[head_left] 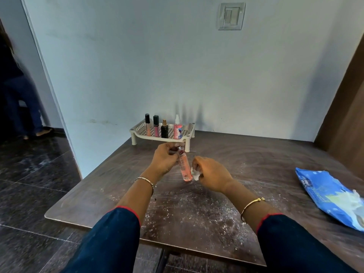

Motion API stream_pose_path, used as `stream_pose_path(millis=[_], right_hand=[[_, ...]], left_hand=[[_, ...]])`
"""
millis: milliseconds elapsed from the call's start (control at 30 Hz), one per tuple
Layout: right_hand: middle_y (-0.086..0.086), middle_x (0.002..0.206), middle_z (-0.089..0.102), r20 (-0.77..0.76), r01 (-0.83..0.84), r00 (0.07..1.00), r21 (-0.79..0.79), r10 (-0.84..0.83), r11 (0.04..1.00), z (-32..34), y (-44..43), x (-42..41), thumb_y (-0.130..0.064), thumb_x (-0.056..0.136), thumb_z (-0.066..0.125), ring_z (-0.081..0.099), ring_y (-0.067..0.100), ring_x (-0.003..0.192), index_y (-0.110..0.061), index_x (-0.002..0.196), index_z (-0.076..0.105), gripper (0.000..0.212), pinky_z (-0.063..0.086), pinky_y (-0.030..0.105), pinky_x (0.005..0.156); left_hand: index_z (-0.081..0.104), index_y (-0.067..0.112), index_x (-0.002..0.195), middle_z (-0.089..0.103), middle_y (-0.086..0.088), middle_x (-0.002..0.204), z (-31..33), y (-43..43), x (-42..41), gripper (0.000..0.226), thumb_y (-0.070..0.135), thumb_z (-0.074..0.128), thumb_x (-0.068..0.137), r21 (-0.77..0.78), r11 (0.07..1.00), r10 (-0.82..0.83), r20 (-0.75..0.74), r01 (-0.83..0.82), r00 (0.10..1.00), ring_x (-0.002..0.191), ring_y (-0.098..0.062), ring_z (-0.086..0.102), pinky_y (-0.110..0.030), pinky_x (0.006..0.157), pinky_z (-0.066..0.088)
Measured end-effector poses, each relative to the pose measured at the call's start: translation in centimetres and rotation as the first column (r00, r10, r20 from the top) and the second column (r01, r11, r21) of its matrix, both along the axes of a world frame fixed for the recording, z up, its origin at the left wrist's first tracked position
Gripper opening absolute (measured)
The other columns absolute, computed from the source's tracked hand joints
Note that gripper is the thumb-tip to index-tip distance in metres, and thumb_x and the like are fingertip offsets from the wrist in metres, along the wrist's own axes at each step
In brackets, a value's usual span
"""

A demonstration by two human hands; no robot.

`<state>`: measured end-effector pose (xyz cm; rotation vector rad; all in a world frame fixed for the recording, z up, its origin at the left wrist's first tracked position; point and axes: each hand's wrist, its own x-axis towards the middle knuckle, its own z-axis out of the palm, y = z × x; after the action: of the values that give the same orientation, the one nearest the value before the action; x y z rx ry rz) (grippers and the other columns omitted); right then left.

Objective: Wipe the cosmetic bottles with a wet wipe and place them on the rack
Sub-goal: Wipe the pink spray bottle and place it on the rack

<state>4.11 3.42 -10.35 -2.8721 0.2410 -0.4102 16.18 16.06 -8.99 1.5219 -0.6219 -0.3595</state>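
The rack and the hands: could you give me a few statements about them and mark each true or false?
1. Four cosmetic items stand on the rack. True.
2. The left hand holds the pink bottle near its cap. True.
3. The right hand is empty. False: it holds a white wipe against the bottle's lower part.
4. The blue wipe packet sits on the rack. False: it lies on the table, to the person's right.
5. The pink bottle is already on the rack. False: it is held above the table.
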Motion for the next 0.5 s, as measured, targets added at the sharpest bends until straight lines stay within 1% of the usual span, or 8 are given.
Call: stream_pose_path(millis=[100, 133, 200, 233, 333, 367, 500], right_hand=[[0.004, 0.119, 0.057, 0.031, 0.039, 0.999, -0.011, -0.039, 0.999, 0.5, 0.5, 0.0, -0.011, 0.08, 0.06, 0.055, 0.022, 0.106, -0.016, 0.122, 0.047, 0.045, 0.051, 0.042, 0.088], [0.005, 0.123, 0.055, 0.046, 0.042, 0.998, -0.01, -0.042, 0.999, 0.9, 0.6, 0.2, -0.012, 0.081, 0.059, 0.054, 0.023, 0.109, -0.016, 0.127, 0.045, 0.048, 0.05, 0.043, 0.09], [0.005, 0.125, 0.053, 0.07, 0.034, 0.997, -0.012, -0.033, 0.999, 1.9, 1.0, 1.0, -0.013, 0.081, 0.06, 0.053, 0.023, 0.112, -0.017, 0.128, 0.046, 0.048, 0.049, 0.041, 0.091], [0.003, 0.126, 0.052, 0.087, 0.024, 0.996, -0.011, -0.023, 1.0, 2.6, 1.2, 1.5, -0.011, 0.081, 0.06, 0.052, 0.022, 0.113, -0.019, 0.126, 0.048, 0.047, 0.049, 0.039, 0.09], [0.001, 0.127, 0.052, 0.176, -0.008, 0.984, -0.001, 0.008, 1.0, 4.6, 2.0, 4.0, -0.008, 0.081, 0.057, 0.051, 0.022, 0.113, -0.02, 0.121, 0.053, 0.042, 0.048, 0.036, 0.089], [0.001, 0.127, 0.053, 0.204, -0.017, 0.979, -0.004, 0.017, 1.0, 5.2, 2.3, 5.1, -0.008, 0.081, 0.057, 0.051, 0.022, 0.114, -0.02, 0.12, 0.055, 0.041, 0.047, 0.035, 0.09], [0.003, 0.122, 0.055, 0.248, -0.033, 0.968, -0.036, 0.041, 0.999, 6.7, 2.7, 9.6, -0.011, 0.082, 0.058, 0.049, 0.023, 0.114, -0.019, 0.116, 0.058, 0.035, 0.044, 0.034, 0.092]], left_hand=[[0.066, 0.017, 0.101, 0.064, -0.018, 0.107, 0.4, 0.5, 0.2, 0.022, 0.0, 0.062, 0.088, 0.002, 0.999, 0.042, 0.053, -0.042, 0.998, 0.098, -0.026, 0.065, -0.042, 0.084, 0.057], [0.065, 0.018, 0.102, 0.063, -0.019, 0.106, 0.8, 0.8, 0.5, 0.023, 0.0, 0.062, 0.088, -0.002, 0.998, 0.064, 0.072, -0.064, 0.995, 0.099, -0.028, 0.064, -0.044, 0.084, 0.057], [0.062, 0.014, 0.11, 0.064, -0.02, 0.106, 1.5, 1.6, 1.5, 0.026, 0.001, 0.063, 0.087, -0.009, 0.994, 0.11, 0.11, -0.109, 0.988, 0.1, -0.03, 0.064, -0.045, 0.085, 0.056], [0.061, 0.012, 0.111, 0.065, -0.018, 0.103, 2.0, 2.0, 2.0, 0.027, 0.002, 0.064, 0.086, -0.011, 0.99, 0.138, 0.14, -0.138, 0.98, 0.098, -0.028, 0.064, -0.041, 0.083, 0.056], [0.062, 0.007, 0.107, 0.067, -0.012, 0.099, 3.6, 3.4, 4.5, 0.026, 0.002, 0.069, 0.082, -0.039, 0.969, 0.247, 0.233, -0.245, 0.941, 0.084, -0.016, 0.063, -0.023, 0.067, 0.054], [0.063, 0.005, 0.106, 0.068, -0.012, 0.099, 4.2, 3.9, 5.5, 0.026, 0.001, 0.071, 0.081, -0.05, 0.959, 0.284, 0.251, -0.281, 0.925, 0.081, -0.014, 0.064, -0.022, 0.066, 0.054], [0.065, 0.005, 0.097, 0.07, -0.013, 0.097, 6.5, 5.3, 10.2, 0.022, 0.005, 0.075, 0.078, -0.077, 0.917, 0.396, 0.274, -0.391, 0.876, 0.09, -0.025, 0.068, -0.041, 0.081, 0.057]])
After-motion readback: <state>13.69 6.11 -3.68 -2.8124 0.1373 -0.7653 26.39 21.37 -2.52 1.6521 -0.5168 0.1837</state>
